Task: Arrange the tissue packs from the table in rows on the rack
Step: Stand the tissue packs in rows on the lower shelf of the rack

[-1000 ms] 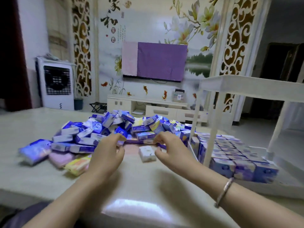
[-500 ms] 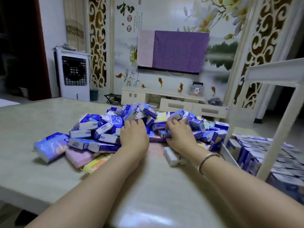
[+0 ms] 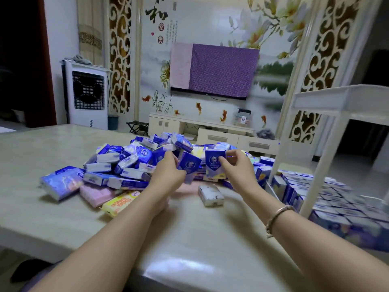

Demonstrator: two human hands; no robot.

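Glossy pale tabletop carries a loose white pack nearest. Beyond, left hand grips one blue film-wrapped pack; right hand pinches another. Both packs now lifted from the pile, previously flat. Rack at right holds rows.

There is just one camera, worn on the person's head. It looks forward and a bit down over the surface. Both arms reach out from the bottom edge, so the hands are near. The heap of tissue packs sits in the middle. The rack is close on the right. The covered TV hangs far behind.
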